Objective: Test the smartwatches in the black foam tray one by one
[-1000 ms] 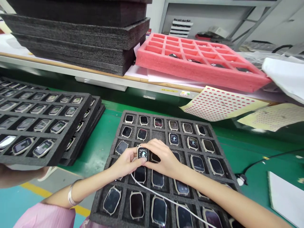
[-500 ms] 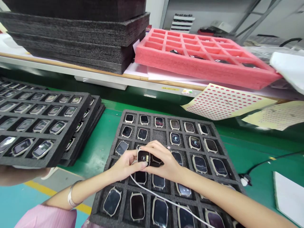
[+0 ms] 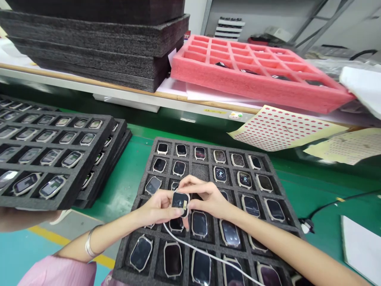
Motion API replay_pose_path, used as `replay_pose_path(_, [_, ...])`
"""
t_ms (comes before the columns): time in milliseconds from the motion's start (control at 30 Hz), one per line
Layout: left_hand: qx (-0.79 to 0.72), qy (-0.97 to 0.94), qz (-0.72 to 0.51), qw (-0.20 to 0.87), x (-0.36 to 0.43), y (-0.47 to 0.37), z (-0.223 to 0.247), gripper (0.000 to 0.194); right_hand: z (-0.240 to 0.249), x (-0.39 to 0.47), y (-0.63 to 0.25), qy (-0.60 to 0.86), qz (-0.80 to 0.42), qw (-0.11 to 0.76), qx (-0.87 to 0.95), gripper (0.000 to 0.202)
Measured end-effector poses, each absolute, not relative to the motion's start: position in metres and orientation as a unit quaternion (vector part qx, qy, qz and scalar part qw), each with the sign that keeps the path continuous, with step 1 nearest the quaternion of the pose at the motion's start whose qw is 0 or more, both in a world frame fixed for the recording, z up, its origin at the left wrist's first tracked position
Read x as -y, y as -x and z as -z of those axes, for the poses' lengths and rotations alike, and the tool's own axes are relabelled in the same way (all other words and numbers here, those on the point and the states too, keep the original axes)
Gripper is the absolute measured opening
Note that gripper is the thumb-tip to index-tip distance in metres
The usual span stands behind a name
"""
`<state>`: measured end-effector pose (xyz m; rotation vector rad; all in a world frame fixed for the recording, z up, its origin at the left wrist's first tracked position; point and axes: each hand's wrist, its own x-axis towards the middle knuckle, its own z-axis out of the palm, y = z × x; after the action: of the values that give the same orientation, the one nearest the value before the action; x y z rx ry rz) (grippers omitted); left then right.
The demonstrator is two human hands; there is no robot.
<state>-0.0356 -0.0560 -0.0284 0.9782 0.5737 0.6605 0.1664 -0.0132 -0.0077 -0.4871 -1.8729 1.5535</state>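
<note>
A watch body [image 3: 179, 201] with a lit dial and a small yellow label is held above the foam tray. My left hand [image 3: 159, 207] grips it from the left, thumb across its lower edge. At its right side, the fingertips of my right hand [image 3: 205, 195] touch its edge. A white cable [image 3: 193, 248] runs from beneath my left hand toward the lower right. Under both hands lies a dark foam tray [image 3: 199, 171] with rows of watch bodies in its compartments; one compartment in the second row holds no watch. My hands hide some compartments.
At the left, a tilted dark tray of watches [image 3: 102, 159] rests on others, above a person's hand [image 3: 29, 219]. A shelf holds stacked black foam [image 3: 98, 43] and a pink foam tray [image 3: 253, 89]. Dotted sticker sheets [image 3: 279, 129] hang over its edge. A white board [image 3: 361, 250] lies right.
My right hand has shifted slightly right, its fingers now at the watch's edge. The held watch faces up more openly, and its label shows more fully.
</note>
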Motion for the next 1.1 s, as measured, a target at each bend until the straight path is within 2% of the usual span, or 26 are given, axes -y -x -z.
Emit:
replay_pose_path(333, [-0.295,-0.506,-0.351,0.731,0.061,0.031,0.027,0.026,0.0,0.005,-0.174,0.169,-0.557,0.282,0.763,0.033])
replay_pose_path(667, [-0.296,-0.5,-0.352,0.734,0.061,0.03,0.028,0.021,0.001,0.003,-0.174,0.178,-0.556,0.27,0.766,0.032])
replay_pose_path(933, [-0.31,-0.496,-0.382,0.716,0.059,0.027,0.031,0.024,-0.004,0.007,-0.176,0.191,-0.47,0.269,0.819,0.044])
replay_pose_path(1100, [-0.301,-0.486,-0.351,0.742,0.058,0.028,0.024,0.029,-0.003,0.008,-0.175,0.183,-0.505,0.261,0.802,0.045])
